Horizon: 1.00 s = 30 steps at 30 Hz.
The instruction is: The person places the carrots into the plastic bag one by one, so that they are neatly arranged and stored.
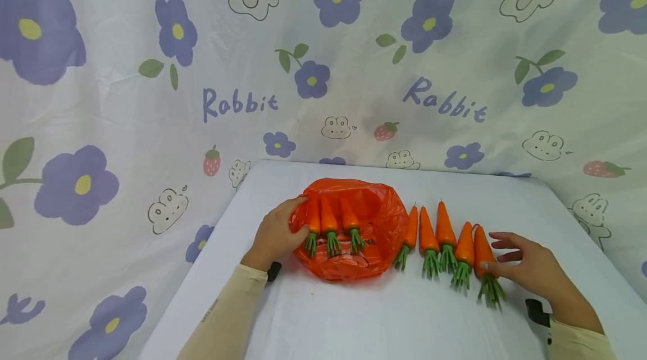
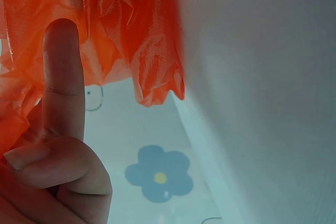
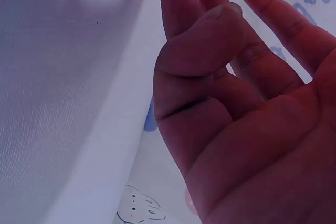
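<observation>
An orange-red plastic bag (image 1: 349, 267) lies spread open, with three toy-like carrots (image 1: 329, 219) in its mouth, green stalks toward me. At its left rim my left hand (image 1: 278, 231) grips the plastic, thumb on the near side; in the left wrist view a straight finger (image 2: 63, 61) lies against the bag (image 2: 152, 51). My right hand (image 1: 531, 264) is beside the rightmost carrot (image 1: 483, 250), thumb tip overlapping its lower body and the other fingers spread to its right. In the right wrist view the right hand (image 3: 236, 108) has loosely bent fingers, with a bit of red at the top edge.
Several more carrots (image 1: 427, 233) lie in a row between the bag and my right hand, tips pointing away. All rest on a white table (image 1: 354, 320). A cloth printed with flowers and rabbits (image 1: 354, 68) hangs behind the table's far edge.
</observation>
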Each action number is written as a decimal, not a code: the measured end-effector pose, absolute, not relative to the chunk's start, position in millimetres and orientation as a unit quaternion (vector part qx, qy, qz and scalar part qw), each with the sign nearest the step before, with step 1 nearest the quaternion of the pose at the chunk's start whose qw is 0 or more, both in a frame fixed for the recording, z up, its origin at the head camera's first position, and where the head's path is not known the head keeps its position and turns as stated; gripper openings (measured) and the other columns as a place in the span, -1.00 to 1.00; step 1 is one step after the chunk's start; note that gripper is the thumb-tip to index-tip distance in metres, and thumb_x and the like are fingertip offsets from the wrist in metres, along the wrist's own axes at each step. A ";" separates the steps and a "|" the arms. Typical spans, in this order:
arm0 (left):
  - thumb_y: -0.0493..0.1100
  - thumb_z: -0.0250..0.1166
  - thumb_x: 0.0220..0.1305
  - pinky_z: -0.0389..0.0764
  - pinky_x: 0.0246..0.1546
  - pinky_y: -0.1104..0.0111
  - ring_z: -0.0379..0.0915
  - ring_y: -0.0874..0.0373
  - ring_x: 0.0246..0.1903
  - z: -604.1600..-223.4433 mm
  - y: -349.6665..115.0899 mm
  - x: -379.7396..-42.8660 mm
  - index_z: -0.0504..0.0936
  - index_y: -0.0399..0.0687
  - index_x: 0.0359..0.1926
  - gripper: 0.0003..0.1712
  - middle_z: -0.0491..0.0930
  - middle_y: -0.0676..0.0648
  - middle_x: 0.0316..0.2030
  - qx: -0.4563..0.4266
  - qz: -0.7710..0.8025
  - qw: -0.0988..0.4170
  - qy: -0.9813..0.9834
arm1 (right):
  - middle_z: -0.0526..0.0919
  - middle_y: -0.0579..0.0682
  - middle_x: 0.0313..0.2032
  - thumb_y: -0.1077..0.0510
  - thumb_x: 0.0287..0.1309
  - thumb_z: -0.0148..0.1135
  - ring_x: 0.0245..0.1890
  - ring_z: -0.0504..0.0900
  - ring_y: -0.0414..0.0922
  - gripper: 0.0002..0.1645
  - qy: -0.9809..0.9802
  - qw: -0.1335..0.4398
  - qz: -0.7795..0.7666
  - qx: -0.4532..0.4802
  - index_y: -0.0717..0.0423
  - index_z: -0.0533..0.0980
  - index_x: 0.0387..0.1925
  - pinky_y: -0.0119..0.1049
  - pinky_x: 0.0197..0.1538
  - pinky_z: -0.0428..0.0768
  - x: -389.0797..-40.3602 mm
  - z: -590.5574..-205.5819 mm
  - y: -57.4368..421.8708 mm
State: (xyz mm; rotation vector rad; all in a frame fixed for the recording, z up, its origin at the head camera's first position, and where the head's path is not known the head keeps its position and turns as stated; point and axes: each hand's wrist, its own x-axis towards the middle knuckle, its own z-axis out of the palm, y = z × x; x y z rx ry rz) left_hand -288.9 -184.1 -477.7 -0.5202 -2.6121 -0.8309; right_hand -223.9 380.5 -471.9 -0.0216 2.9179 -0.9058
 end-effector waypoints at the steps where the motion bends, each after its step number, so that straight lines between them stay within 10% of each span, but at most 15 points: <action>1: -0.01 0.36 0.19 0.60 0.23 -0.02 0.56 -0.02 0.23 -477.7 -184.1 -289.0 0.53 0.08 0.43 -0.26 0.60 -0.03 0.28 -0.184 -0.292 0.176 -0.922 | 0.57 0.35 0.26 -0.45 0.00 0.53 0.06 0.67 0.26 0.23 0.954 0.046 -0.297 -0.006 0.20 0.34 0.49 0.07 -0.19 0.77 -223.9 -471.9 380.7; 30: 0.01 0.35 0.20 0.58 0.25 -0.02 0.55 -0.02 0.24 -478.3 -183.8 -289.8 0.53 0.08 0.43 -0.27 0.60 -0.02 0.28 -0.184 -0.300 0.166 -0.921 | 0.61 0.39 0.19 -0.41 -0.01 0.56 -0.06 0.75 0.21 0.26 0.950 0.080 -0.300 -0.012 0.21 0.29 0.51 0.09 -0.21 0.77 -228.0 -476.9 382.3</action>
